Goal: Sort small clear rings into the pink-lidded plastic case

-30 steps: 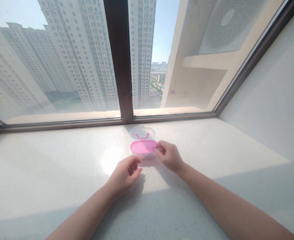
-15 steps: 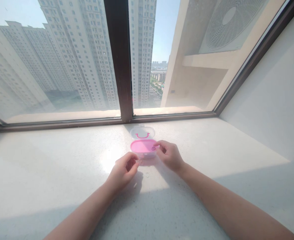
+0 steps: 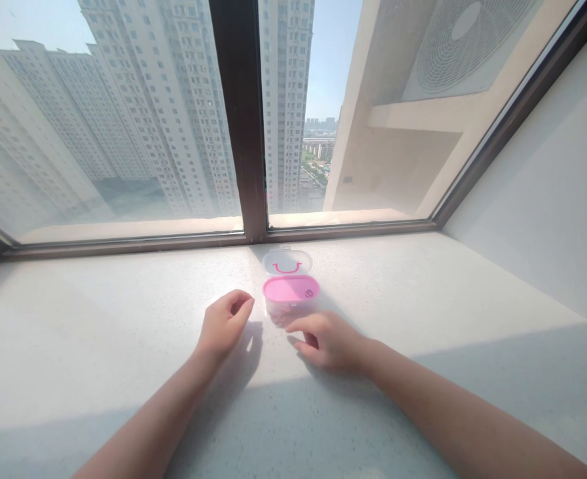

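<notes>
A small oval box of see-through plastic (image 3: 279, 310) sits on the white speckled windowsill (image 3: 123, 346), in the middle of the frame. It has a pink oval top (image 3: 286, 289), with a little dark round thing (image 3: 309, 293) at its right end. Behind, its clear lid (image 3: 287, 257) is open and shows a curved pink strip (image 3: 288, 271). The right hand (image 3: 330, 340) is just in front, thumb and finger a bit apart. The left hand (image 3: 223, 324) curls beside the box; I can't tell if it pinches anything.

One head-worn view only, facing forward and down over white sill (image 3: 98, 346) to window frame (image 3: 246, 126); hands (image 3: 329, 340) mid-range, open box (image 3: 288, 290) slightly farther.
</notes>
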Demonstrator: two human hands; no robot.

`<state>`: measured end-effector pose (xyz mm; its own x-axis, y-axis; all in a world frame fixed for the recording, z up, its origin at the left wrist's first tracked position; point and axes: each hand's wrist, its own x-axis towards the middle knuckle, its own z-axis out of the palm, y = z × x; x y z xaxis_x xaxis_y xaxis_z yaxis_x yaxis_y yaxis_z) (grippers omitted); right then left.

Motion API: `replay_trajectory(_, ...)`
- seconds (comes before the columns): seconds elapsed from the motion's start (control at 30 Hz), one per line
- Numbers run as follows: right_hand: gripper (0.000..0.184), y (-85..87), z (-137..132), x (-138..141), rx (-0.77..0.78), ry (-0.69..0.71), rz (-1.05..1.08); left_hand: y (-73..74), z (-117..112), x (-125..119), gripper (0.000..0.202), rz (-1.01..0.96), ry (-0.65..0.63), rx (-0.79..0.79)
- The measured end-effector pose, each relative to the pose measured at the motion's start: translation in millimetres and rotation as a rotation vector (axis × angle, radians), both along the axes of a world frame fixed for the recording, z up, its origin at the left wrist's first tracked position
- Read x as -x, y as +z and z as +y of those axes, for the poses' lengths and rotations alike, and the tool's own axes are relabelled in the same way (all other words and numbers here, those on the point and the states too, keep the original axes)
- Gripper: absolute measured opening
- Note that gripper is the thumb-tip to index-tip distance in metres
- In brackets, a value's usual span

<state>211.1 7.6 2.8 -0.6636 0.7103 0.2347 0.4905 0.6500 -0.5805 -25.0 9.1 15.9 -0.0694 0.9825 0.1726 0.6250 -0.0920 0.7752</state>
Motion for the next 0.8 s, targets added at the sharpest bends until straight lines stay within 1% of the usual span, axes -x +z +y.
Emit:
replay_trajectory(0.07,0.024,-3.1,1.5,0.6,-0.016,0.021,-0.03,4.1,2.5,6.0,0.025,0.021,0.017,0.027)
replay_trajectory(0.13,0.018,-4.9,3.4,0.2,-0.019,0.03,-0.039,8.2,4.7,12.0,0.027,0.029,0.031,0.054)
replay_trajectory(0.27,0.01,-3.6,4.6,-0.7,0.017,0.035,-0.029,13.9,7.3,22.1,0.03,0.058,0.014,0.14)
replay_trajectory(0.43,0.007,2.4,2.8,0.3,0.057,0.042,-0.031,10.9,5.4,29.9,0.024,0.281,-0.061,0.275)
replay_trajectory(0.53,0.008,6.1,1.1,2.1,0.097,0.049,0.009,7.6,2.8,32.2,0.017,0.407,-0.056,0.311)
replay_trajectory(0.63,0.009,8.3,-2.0,5.0,0.161,0.048,0.087,6.5,1.1,32.3,0.011,0.475,-0.06,0.326)
replay_trajectory(0.7,0.009,8.0,-4.2,7.1,0.225,0.052,0.138,6.8,0.9,30.9,0.01,0.492,-0.074,0.33)
replay_trajectory(0.8,0.008,3.7,-5.3,9.6,0.399,0.059,0.206,8.8,0.0,24.8,0.01,0.431,-0.095,0.257)
